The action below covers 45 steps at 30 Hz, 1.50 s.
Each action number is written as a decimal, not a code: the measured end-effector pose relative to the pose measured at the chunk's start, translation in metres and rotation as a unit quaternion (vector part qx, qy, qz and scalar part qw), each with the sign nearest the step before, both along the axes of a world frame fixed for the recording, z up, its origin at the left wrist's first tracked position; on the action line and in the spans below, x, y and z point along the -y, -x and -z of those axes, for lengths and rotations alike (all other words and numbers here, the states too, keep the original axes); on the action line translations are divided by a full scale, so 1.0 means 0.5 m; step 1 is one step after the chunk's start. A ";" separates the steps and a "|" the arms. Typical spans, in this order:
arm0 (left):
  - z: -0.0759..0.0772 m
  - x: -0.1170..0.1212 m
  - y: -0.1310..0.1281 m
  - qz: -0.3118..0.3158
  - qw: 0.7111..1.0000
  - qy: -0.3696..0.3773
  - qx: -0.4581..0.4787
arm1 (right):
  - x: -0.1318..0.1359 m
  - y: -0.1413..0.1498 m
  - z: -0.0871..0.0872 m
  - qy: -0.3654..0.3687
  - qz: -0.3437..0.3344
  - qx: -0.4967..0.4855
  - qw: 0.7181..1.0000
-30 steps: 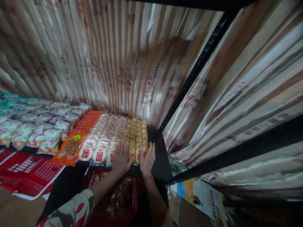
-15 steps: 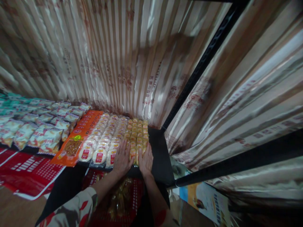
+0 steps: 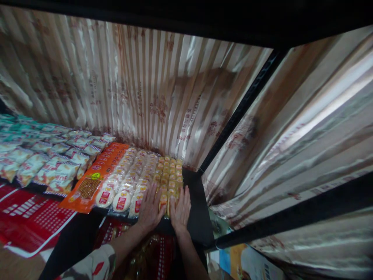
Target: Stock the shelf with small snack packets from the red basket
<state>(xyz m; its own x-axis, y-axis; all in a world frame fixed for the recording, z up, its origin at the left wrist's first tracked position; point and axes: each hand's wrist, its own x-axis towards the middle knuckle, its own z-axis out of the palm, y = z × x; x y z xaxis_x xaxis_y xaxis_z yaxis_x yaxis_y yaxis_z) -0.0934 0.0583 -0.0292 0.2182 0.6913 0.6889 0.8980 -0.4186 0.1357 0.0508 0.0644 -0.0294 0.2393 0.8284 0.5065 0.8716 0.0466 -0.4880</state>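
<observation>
Rows of small gold-wrapped snacks (image 3: pixel 170 175) lie on a black shelf (image 3: pixel 199 210) at its right end. My left hand (image 3: pixel 150 208) rests flat at their front left, over the edge of the rice crackers (image 3: pixel 121 200), round and white in clear wrappers. At the front right of the gold rows lies my right hand (image 3: pixel 180 208), fingers stretched out and pointing away from me. Both hands are open, a short gap between them, and the gold snacks show in that gap. What lies under the palms is hidden.
Left of the crackers lies an orange packet (image 3: pixel 96 175), then several white snack bags (image 3: pixel 62 173) and green ones (image 3: pixel 17 126). Below hangs a red bag (image 3: pixel 35 217). A black post (image 3: pixel 233 120) rises at the shelf's back right corner, before striped sheeting (image 3: pixel 163 93).
The view has tilted up, so the shelf sits lower and a dark beam shows along the top. Both hands stay at the front of the gold rows.
</observation>
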 end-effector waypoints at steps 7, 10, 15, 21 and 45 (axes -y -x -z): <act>-0.001 -0.004 0.007 0.051 0.998 -0.006 -0.043 | -0.006 0.014 0.007 0.046 0.014 0.004 0.999; -0.003 -0.006 0.005 0.046 0.997 0.011 -0.061 | -0.003 0.019 0.007 0.069 0.010 -0.001 0.998; -0.005 -0.006 0.003 0.052 0.996 0.030 -0.060 | -0.003 0.021 0.007 0.079 0.011 0.005 0.997; -0.008 -0.006 0.003 0.054 0.993 0.063 -0.081 | -0.005 0.026 0.012 0.061 0.016 0.010 0.998; 0.006 0.071 0.034 0.051 0.995 0.045 -0.067 | 0.048 0.036 -0.007 -0.024 0.039 0.057 0.997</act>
<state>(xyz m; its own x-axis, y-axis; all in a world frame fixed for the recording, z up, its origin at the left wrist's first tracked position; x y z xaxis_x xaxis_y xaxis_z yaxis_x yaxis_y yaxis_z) -0.1103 0.0227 -0.0320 0.3755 0.7182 0.5858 0.8641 -0.4999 0.0590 0.0329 0.0405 -0.0256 0.2414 0.7832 0.5730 0.9230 -0.0031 -0.3847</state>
